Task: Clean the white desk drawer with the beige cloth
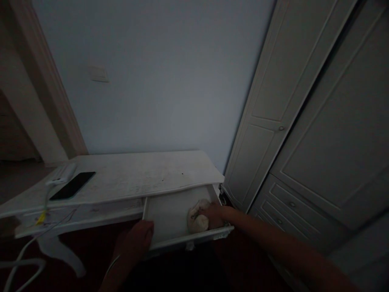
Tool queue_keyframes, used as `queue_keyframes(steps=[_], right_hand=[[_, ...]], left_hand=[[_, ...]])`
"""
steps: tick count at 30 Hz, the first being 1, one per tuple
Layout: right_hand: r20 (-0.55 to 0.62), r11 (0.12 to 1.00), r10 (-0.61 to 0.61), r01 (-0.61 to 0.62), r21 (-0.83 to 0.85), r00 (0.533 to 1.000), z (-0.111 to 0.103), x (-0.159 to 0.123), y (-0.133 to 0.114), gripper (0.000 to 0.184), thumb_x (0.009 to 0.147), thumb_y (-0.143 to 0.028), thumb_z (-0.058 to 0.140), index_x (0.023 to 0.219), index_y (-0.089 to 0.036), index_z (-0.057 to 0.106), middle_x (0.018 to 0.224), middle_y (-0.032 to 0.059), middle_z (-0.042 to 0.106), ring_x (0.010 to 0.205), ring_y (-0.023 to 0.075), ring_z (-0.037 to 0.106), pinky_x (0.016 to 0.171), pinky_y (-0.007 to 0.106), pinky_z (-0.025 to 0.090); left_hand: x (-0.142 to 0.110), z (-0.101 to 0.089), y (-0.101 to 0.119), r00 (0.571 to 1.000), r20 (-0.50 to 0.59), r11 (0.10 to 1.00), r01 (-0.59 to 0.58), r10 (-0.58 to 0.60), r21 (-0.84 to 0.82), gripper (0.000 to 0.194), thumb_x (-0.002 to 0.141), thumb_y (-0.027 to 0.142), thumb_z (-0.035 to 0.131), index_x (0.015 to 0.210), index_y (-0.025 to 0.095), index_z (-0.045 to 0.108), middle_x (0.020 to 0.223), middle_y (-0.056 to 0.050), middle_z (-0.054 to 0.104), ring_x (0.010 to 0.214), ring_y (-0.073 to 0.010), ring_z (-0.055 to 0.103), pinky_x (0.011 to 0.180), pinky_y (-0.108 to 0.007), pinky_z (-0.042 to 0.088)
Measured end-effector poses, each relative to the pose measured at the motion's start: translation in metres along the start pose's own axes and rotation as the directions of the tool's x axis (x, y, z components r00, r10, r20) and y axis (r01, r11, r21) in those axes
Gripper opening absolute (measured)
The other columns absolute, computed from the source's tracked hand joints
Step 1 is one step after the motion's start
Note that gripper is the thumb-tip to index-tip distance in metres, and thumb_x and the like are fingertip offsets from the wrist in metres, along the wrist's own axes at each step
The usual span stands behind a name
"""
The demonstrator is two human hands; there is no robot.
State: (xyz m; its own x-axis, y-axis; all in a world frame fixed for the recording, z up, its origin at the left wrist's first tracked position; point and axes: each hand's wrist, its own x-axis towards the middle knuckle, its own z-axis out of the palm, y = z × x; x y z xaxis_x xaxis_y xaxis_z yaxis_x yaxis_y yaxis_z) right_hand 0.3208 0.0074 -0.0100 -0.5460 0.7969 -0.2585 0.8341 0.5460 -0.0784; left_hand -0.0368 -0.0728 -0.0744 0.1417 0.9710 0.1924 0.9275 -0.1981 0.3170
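A white desk (136, 174) stands against the wall with its right drawer (170, 211) pulled out. Inside the drawer lies a crumpled pale cloth (197, 221). My right hand (215, 215) reaches into the drawer with its fingers closed on the cloth. My left hand (138, 239) rests against the drawer's front left corner, fingers curled at its edge. The room is dim and finer detail is hard to see.
A black phone (73, 185) and a white power strip (62, 173) lie on the desk's left end, with white cables (21, 259) hanging down. A tall white wardrobe (304, 121) with drawers stands close on the right. A door frame (45, 81) is at the left.
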Motion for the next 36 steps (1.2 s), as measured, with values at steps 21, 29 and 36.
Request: queue_keyframes(steps=[21, 29, 36], right_hand=[[-0.317, 0.966, 0.097, -0.012, 0.260, 0.943, 0.010, 0.156, -0.122, 0.053, 0.093, -0.042, 0.058, 0.144, -0.026, 0.058, 0.145, 0.0118, 0.062, 0.131, 0.0311, 0.059, 0.110, 0.047, 0.040], [-0.080, 0.889, -0.379, 0.387, 0.244, 0.922, 0.029, 0.134, -0.118, 0.044, 0.078, -0.038, 0.077, 0.121, -0.025, 0.074, 0.116, 0.0029, 0.077, 0.108, 0.0275, 0.071, 0.092, 0.033, 0.051], [0.075, 0.893, -0.335, 0.291, 0.342, 0.939, 0.037, 0.061, -0.046, 0.032, 0.076, -0.033, 0.078, 0.105, -0.020, 0.079, 0.095, -0.0006, 0.078, 0.084, 0.0198, 0.071, 0.074, 0.024, 0.050]], left_hand=[[-0.017, 0.003, 0.093, 0.913, 0.373, 0.971, -0.216, 0.166, 0.097, 0.025, 0.101, 0.029, 0.052, 0.118, 0.023, 0.069, 0.117, -0.009, 0.075, 0.108, -0.0310, 0.072, 0.090, -0.042, 0.056], [-0.032, 0.019, 0.087, 0.939, 0.289, 0.981, -0.194, 0.185, 0.000, 0.027, 0.102, 0.034, 0.049, 0.112, 0.025, 0.072, 0.114, -0.009, 0.076, 0.102, -0.0308, 0.073, 0.086, -0.040, 0.054], [-0.033, 0.020, 0.079, 0.948, 0.226, 0.972, -0.201, 0.224, -0.121, 0.025, 0.100, 0.036, 0.053, 0.120, 0.031, 0.068, 0.122, -0.004, 0.075, 0.109, -0.0267, 0.071, 0.093, -0.035, 0.051]])
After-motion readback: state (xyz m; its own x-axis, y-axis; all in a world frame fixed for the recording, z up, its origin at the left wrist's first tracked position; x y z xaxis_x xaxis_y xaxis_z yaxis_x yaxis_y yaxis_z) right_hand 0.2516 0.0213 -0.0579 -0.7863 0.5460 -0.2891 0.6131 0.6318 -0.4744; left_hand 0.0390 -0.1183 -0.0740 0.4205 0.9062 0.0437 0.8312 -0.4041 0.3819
